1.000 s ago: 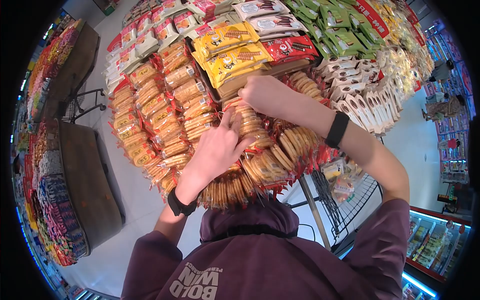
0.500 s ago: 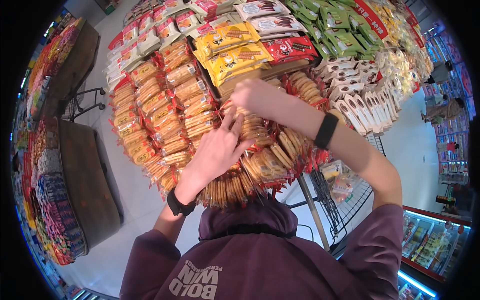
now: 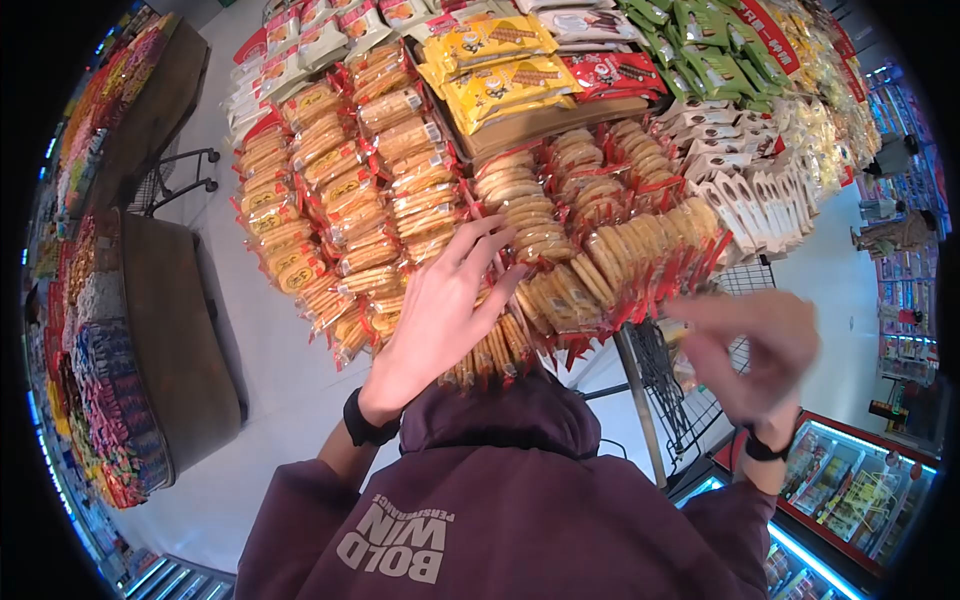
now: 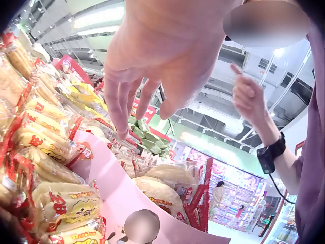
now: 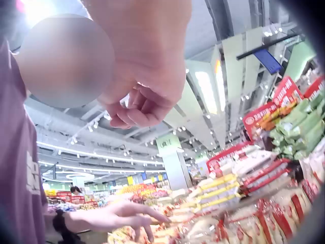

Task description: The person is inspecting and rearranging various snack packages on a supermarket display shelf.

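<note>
My left hand hangs palm down over the rows of bagged crackers, its fingers spread and loosely bent with nothing in them. Below its fingertips, the left wrist view shows a pink divider between bagged crackers and a bag of round crackers. Blurred in the head view, my right hand is in the air right of the display, above the shopping cart. The left wrist view shows its index finger extended and the other fingers bent; nothing shows in its grasp.
Yellow wafer packs and red packs sit on a brown box beyond the crackers. White packs and green packs lie to the right. Another display stand is across the aisle at left. A freezer case stands at lower right.
My right hand has left the cracker row near the brown box and swung right and back toward my body. The left hand stays over the crackers, its fingers slightly more spread.
</note>
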`<act>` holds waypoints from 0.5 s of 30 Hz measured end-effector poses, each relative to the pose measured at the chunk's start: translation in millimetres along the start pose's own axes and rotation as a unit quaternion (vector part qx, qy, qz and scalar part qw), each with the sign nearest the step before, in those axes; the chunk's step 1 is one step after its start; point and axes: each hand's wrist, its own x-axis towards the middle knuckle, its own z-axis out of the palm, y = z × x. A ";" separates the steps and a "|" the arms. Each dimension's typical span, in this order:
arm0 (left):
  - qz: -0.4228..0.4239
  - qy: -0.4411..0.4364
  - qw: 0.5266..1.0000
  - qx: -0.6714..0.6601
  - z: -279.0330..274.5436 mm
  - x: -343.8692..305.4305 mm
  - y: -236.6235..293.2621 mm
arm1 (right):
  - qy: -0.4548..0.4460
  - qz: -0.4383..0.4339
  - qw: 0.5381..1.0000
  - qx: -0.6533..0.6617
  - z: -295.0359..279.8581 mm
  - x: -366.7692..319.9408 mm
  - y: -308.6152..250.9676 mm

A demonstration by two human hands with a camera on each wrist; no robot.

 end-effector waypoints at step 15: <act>0.050 0.004 0.998 -0.028 -9.0 -7.1 2.1 | -0.082 -0.318 0.939 0.106 -38.1 -10.6 -91.4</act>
